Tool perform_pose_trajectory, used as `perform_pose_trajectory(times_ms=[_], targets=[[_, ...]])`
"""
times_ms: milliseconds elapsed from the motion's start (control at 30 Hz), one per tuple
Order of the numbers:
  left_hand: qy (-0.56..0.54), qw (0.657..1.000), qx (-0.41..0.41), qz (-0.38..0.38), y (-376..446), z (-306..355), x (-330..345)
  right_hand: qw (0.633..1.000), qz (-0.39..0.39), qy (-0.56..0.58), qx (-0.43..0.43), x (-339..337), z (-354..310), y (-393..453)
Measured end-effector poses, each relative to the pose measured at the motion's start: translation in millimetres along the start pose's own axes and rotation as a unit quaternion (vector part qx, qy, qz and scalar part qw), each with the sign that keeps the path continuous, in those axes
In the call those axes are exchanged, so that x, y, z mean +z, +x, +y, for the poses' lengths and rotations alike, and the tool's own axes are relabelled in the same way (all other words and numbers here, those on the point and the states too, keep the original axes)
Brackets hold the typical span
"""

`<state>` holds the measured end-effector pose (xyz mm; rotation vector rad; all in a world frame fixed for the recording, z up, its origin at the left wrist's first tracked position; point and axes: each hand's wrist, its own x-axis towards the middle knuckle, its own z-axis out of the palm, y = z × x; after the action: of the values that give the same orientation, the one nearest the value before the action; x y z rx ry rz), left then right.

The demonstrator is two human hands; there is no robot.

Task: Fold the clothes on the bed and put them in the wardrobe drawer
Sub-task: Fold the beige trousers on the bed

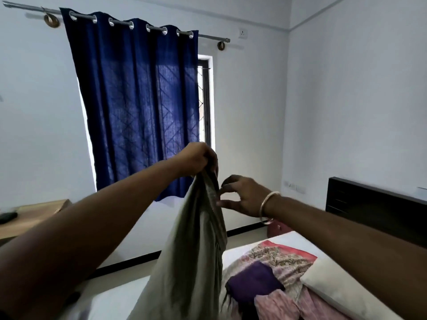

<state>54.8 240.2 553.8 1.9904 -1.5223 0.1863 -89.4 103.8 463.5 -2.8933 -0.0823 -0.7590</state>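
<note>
left hand [196,158]: raised high in front of the curtain, closed in a fist on the top edge of the grey-green garment [191,257]
right hand [242,196]: just beside the garment's upper right edge, fingers [225,181] spread and curled, thumb and fingertips at the cloth; cannot tell whether gripping or only touching; pale bangle [265,204] on the wrist
grey-green garment: hanging straight down from the left fist in long folds, lower part over the near edge of the bed, bottom out of view
pile of clothes [272,278]: on the white bed [240,250] to the right of the hanging garment; patterned pink and cream piece, dark purple piece on top, striped pink cloth nearest
pillow [328,278]: white, touching the pile's right side
headboard [374,209]: dark, at the far right
blue curtain [138,100]: on a metal rod, covering most of the window [205,100]
wooden table [30,215]: at the left, small dark object on it
</note>
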Motion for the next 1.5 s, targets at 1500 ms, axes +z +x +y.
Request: perform_pose_trajectory(times_ms=[1500], targets=[[-0.018, 0.996, -0.084, -0.019, -26.6, -103.7, -66.2, 0.965, 0.176, -0.104, 0.163, -137.7, 108.4, -65.8]])
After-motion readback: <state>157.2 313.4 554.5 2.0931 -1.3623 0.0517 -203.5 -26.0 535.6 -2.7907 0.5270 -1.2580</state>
